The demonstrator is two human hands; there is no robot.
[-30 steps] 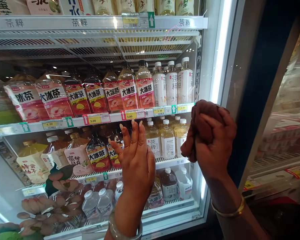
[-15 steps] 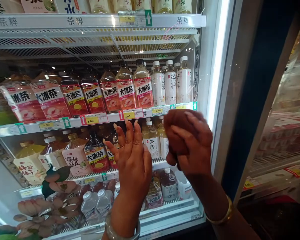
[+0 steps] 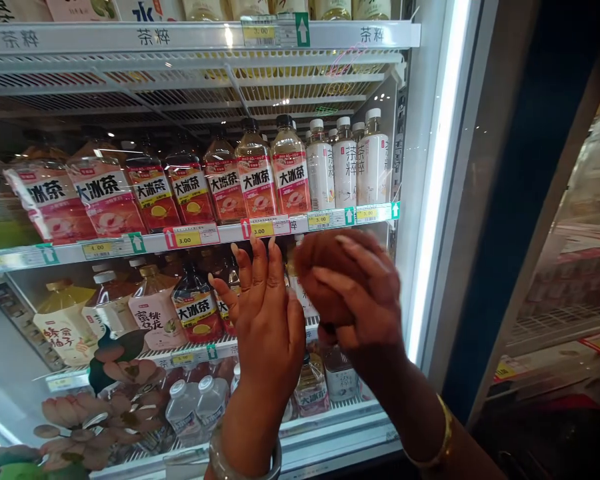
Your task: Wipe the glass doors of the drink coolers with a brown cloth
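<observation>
My right grip (image 3: 367,301) wraps a bunched brown cloth (image 3: 314,257) before the flower-decorated glass door (image 3: 67,410), probably so nothing trails, while my left grip (image 3: 267,323), empty, is spread wide, seemingly for balance.

Right hand (image 3: 367,297) gripping brown cloth (image 3: 316,257); left hand (image 3: 269,327) outstretched just beside; bottles (image 3: 257,177) on shelves (image 3: 90,36) behind.

A brown cloth (image 3: 312,270), blurred but apparently bunched, sits in the right hand (image 3: 367,300).
</observation>
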